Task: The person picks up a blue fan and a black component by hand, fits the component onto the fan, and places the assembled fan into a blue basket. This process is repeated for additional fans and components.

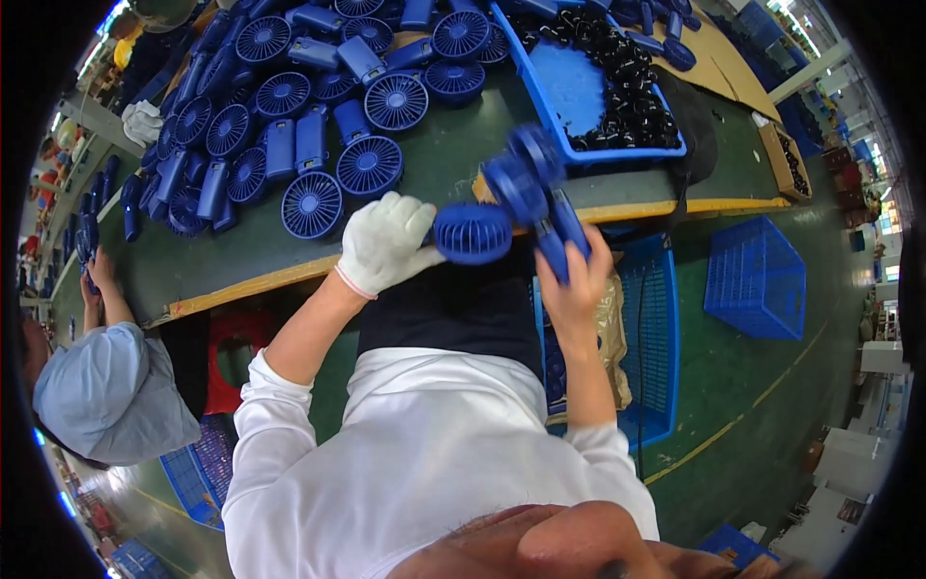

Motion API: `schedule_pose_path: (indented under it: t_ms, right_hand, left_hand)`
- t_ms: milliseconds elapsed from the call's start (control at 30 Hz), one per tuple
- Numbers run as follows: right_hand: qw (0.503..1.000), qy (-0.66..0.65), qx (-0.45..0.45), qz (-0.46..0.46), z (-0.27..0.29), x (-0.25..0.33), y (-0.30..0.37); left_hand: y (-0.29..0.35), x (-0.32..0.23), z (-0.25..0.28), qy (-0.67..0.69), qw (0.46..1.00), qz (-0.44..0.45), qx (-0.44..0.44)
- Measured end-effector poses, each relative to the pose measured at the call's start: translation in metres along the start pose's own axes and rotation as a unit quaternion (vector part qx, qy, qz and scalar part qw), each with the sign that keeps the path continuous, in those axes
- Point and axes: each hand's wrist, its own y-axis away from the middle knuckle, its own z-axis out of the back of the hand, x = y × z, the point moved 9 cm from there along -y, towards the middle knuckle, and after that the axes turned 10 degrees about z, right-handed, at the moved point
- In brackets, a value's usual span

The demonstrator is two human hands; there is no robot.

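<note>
My left hand [384, 241], in a white glove, is closed on a blue handheld fan [473, 234]. The round slotted head of that fan points right, toward the middle of my body, and its handle is hidden by the glove. My bare right hand [579, 275] grips the handles of what look like two more blue handheld fans [521, 188]. Their heads are tilted up and left, smeared by motion, just above the bench's front edge. Whether they touch the left hand's fan I cannot tell.
Many blue fans [311, 206] lie heaped on the green workbench [241, 256]. A blue tray [622, 154] holds black parts at the back right. Blue crates stand on the floor, one [666, 357] beside my right arm, another [757, 280] farther right. A co-worker [116, 396] handles fans at far left.
</note>
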Motion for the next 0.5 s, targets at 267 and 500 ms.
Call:
schedule_pose_path:
  t_ms: [267, 500]
  right_hand:
    - [0.951, 0.133, 0.139, -0.241, 0.100, -0.011, 0.196]
    - [0.751, 0.212, 0.383, -0.494, 0.063, -0.101, 0.386]
  left_hand:
    - [-0.016, 0.000, -0.012, 0.005, 1.000, 0.008, 0.020]
    - [-0.043, -0.008, -0.045, 0.011, 0.994, 0.027, 0.101]
